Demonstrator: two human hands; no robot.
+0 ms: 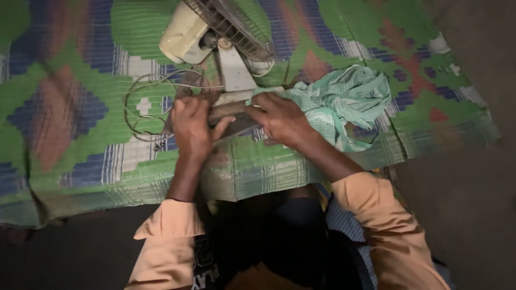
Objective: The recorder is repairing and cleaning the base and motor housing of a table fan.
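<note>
Here, in the head view, a green patterned mat (pixel 80 107) covers the surface, its near edge hanging just in front of the person; bare mat lies open to the left, dark floor (pixel 467 204) to the right. A table fan (pixel 215 37) lies tipped over, its long axis running away from the person, grille (pixel 236 27) at the far end and base (pixel 231 115) nearest. The left hand (pixel 191 129) curls partly closed over the base's left end; the right hand (pixel 279 121) grips its right end, fingers bent. A coiled cord (pixel 145 102) lies left, a mint checked cloth (pixel 344 99) right.
</note>
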